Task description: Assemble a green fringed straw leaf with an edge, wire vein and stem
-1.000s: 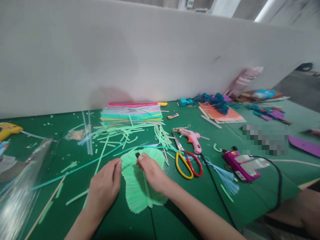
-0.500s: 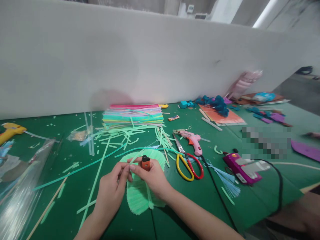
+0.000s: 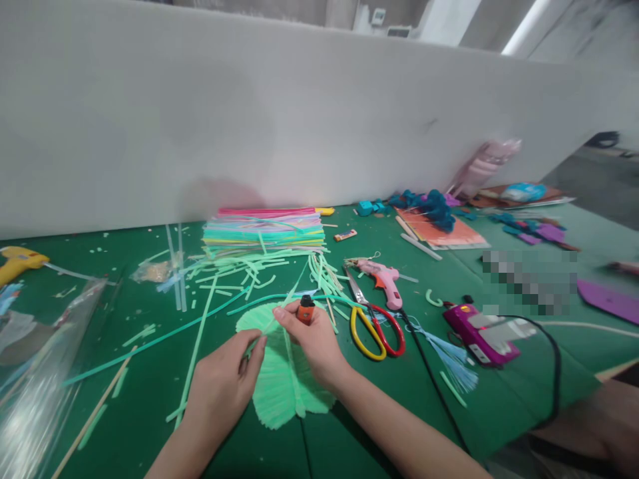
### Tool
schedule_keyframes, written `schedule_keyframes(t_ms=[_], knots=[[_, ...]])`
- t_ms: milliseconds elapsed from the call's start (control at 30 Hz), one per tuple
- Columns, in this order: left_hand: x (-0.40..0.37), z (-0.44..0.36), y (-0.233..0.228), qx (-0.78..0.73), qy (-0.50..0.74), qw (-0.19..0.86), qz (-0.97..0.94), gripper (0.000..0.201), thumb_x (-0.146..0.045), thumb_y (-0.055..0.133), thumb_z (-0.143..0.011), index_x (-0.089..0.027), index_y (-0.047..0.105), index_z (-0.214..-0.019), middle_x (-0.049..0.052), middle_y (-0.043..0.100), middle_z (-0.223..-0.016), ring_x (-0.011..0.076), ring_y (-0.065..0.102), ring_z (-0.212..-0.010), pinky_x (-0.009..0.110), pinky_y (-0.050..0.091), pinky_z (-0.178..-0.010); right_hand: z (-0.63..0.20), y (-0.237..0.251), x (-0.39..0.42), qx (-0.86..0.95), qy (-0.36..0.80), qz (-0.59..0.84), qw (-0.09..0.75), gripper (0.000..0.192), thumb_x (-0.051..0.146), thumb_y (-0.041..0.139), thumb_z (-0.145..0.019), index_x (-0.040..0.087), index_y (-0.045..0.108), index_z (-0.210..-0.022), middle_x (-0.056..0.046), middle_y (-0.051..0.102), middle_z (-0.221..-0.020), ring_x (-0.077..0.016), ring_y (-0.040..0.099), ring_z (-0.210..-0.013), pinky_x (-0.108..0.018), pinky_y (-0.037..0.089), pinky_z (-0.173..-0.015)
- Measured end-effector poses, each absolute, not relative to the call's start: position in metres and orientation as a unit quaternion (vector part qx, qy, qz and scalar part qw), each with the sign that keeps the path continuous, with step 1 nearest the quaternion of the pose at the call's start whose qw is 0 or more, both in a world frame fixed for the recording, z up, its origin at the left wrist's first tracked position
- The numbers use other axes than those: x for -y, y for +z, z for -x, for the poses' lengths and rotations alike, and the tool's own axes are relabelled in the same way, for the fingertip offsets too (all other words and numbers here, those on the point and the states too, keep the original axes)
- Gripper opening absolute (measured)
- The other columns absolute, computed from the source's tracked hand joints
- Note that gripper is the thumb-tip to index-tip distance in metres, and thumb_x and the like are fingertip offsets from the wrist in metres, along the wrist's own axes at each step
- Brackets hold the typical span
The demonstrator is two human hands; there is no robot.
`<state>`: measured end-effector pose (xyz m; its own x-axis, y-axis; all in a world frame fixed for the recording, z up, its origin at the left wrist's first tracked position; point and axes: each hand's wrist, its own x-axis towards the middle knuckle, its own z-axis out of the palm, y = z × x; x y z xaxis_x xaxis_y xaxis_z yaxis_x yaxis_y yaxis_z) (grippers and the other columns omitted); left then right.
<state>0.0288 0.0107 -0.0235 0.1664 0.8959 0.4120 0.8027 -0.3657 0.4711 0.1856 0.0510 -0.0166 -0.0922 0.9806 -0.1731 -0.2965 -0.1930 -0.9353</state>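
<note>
Even, soft light falls from above; a bright strip lamp (image 3: 519, 26) glows at the top right. Shadows under the hands are faint. The clear plastic (image 3: 34, 392) at lower left catches glare and smears. Edges bow outward, and a pixelated patch (image 3: 529, 283) sits right.

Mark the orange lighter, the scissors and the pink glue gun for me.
orange lighter (image 3: 305, 311), head view, on its orange body above the right hand's fingers.
scissors (image 3: 375, 327), head view, where the yellow and red handle loops meet.
pink glue gun (image 3: 383, 274), head view, on the middle of its pink body.
</note>
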Motion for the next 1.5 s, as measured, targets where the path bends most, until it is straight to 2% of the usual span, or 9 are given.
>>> schedule_keyframes(t_ms=[100, 200, 300, 400, 633, 833, 1033, 1500], knots=[[-0.011, -0.027, -0.022, -0.566, 0.332, 0.075, -0.751, 0.015, -0.034, 0.051, -0.092, -0.023, 0.061, -0.093, -0.004, 0.07, -0.076, 0.0091, 0.064, -0.057, 0.019, 0.042, -0.056, -0.187, -0.018, -0.051, 0.4, 0.629, 0.441, 0.5, 0.033, 0.047, 0.071, -0.073, 0.016, 0.059, -0.076, 0.007, 0.032, -0.056, -0.0068, 0.023, -0.05, -0.024, 0.018, -0.047], [-0.012, -0.025, -0.019, -0.589, 0.34, 0.063, -0.73, 0.016, -0.035, 0.051, -0.091, -0.022, 0.062, -0.09, -0.005, 0.069, -0.073, 0.0083, 0.062, -0.055, 0.019, 0.041, -0.055, -0.19, -0.021, -0.052, 0.393, 0.653, 0.41, 0.502, 0.038, 0.054, 0.058, -0.08, 0.017, 0.06, -0.087, 0.005, 0.035, -0.062, -0.008, 0.027, -0.052, -0.023, 0.02, -0.047], [-0.014, -0.024, -0.016, -0.613, 0.343, 0.044, -0.711, 0.017, -0.036, 0.052, -0.091, -0.022, 0.062, -0.088, -0.006, 0.066, -0.066, 0.0075, 0.058, -0.048, 0.019, 0.04, -0.052, -0.194, -0.025, -0.055, 0.382, 0.683, 0.387, 0.487, 0.047, 0.059, 0.042, -0.084, 0.016, 0.059, -0.081, 0.003, 0.038, -0.064, -0.0089, 0.03, -0.054, -0.022, 0.021, -0.046], [-0.016, -0.024, -0.014, -0.617, 0.345, 0.024, -0.707, 0.016, -0.034, 0.053, -0.089, -0.022, 0.063, -0.086, -0.007, 0.065, -0.064, 0.0068, 0.056, -0.045, 0.019, 0.039, -0.051, -0.197, -0.027, -0.059, 0.392, 0.687, 0.411, 0.453, 0.049, 0.06, 0.036, -0.085, 0.016, 0.054, -0.071, 0.003, 0.037, -0.059, -0.0087, 0.029, -0.05, -0.023, 0.02, -0.046], [-0.017, -0.023, -0.016, -0.613, 0.35, 0.015, -0.709, 0.014, -0.032, 0.053, -0.088, -0.021, 0.062, -0.086, -0.005, 0.067, -0.068, 0.0078, 0.058, -0.049, 0.019, 0.041, -0.054, -0.2, -0.025, -0.066, 0.429, 0.652, 0.479, 0.402, 0.048, 0.057, 0.033, -0.085, 0.018, 0.048, -0.061, 0.005, 0.034, -0.051, -0.0093, 0.029, -0.046, -0.024, 0.019, -0.045], [-0.017, -0.022, -0.018, -0.623, 0.339, 0.025, -0.704, 0.015, -0.032, 0.052, -0.089, -0.021, 0.062, -0.086, -0.004, 0.067, -0.069, 0.0088, 0.059, -0.05, 0.019, 0.041, -0.054, -0.202, -0.02, -0.066, 0.463, 0.625, 0.48, 0.406, 0.032, 0.039, 0.033, -0.085, 0.021, 0.039, -0.06, 0.005, 0.032, -0.051, -0.0102, 0.027, -0.048, -0.026, 0.02, -0.047], [-0.018, -0.024, -0.017, -0.614, 0.345, 0.028, -0.709, 0.015, -0.033, 0.052, -0.089, -0.021, 0.063, -0.088, -0.004, 0.068, -0.072, 0.0089, 0.06, -0.054, 0.019, 0.042, -0.055, -0.204, -0.024, -0.068, 0.514, 0.604, 0.471, 0.387, 0.028, 0.029, 0.03, -0.083, 0.021, 0.035, -0.057, 0.005, 0.031, -0.053, -0.0102, 0.027, -0.049, -0.026, 0.021, -0.049], [-0.015, -0.026, -0.016, -0.604, 0.34, 0.024, -0.72, 0.016, -0.032, 0.051, -0.09, -0.02, 0.062, -0.087, -0.003, 0.066, -0.067, 0.01, 0.057, -0.05, 0.02, 0.041, -0.053, -0.203, -0.039, -0.065, 0.555, 0.555, 0.486, 0.384, 0.027, 0.029, 0.032, -0.088, 0.021, 0.042, -0.064, 0.004, 0.037, -0.059, -0.0117, 0.032, -0.055, -0.026, 0.023, -0.052]])
